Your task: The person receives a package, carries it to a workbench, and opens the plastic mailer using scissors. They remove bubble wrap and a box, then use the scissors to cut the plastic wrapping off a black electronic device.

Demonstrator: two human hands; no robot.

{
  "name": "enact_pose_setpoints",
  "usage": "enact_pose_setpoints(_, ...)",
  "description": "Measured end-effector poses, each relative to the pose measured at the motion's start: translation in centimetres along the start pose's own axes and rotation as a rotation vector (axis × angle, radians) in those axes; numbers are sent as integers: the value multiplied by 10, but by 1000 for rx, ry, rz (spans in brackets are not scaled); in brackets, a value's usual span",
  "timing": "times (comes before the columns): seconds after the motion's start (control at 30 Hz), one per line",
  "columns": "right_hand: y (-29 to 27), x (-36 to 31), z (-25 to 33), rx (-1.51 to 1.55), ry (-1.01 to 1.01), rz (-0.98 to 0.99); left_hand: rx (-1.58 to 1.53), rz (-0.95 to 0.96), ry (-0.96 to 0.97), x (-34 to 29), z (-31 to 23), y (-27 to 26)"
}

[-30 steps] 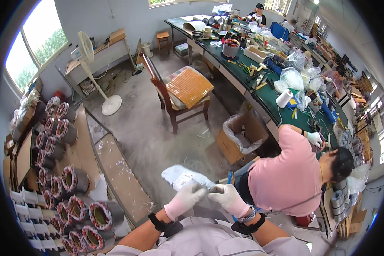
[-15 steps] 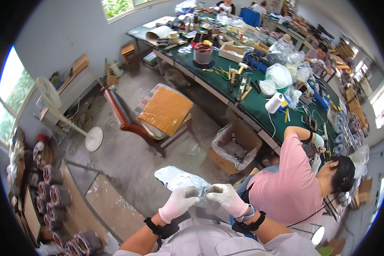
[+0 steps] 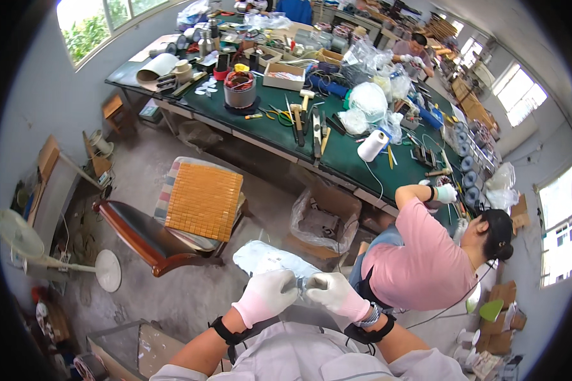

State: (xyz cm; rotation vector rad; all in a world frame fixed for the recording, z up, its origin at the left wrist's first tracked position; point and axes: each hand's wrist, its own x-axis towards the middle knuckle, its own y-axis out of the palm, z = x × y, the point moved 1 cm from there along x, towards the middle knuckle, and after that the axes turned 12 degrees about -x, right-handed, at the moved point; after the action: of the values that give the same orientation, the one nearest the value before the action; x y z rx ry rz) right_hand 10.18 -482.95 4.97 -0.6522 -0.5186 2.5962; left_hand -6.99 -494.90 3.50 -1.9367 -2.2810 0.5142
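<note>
mostly beyond left hand (image 3: 268, 296), right hand (image 3: 338, 294), pale bag (image 3: 270, 258), near end between

The gloved left hand (image 3: 271, 296) and right hand (image 3: 337, 294) pinch the near end of a pale plastic bag (image 3: 267, 258). A co-worker in pink (image 3: 419, 257) is beside a green-topped table (image 3: 343, 164)

A creased plastic bag (image 3: 273, 257) is held in matt cloth gloves (image 3: 269, 297) near a chair (image 3: 147, 230) finished in glossy wood. Right of the chair, a cardboard box (image 3: 311, 247) is lined with clear plastic (image 3: 324, 239); beyond the chair, a smooth tabletop (image 3: 347, 168) is strewn with crinkled plastic bags (image 3: 367, 101).
</note>
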Motion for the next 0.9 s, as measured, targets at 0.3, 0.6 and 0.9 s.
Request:
enact_pose_setpoints(0.3, -1, 19, 11, 7, 46, -79, -283, 187, -18, 36, 19, -22)
enact_pose_setpoints(0.6, 4, 20, 23, -539, 31, -389, 81, 0, 113, 39, 2, -22)
enact_pose_setpoints(0.9, 10, 31, 34, -564, -109, -270, -168, 153, 1, 36, 15, -39)
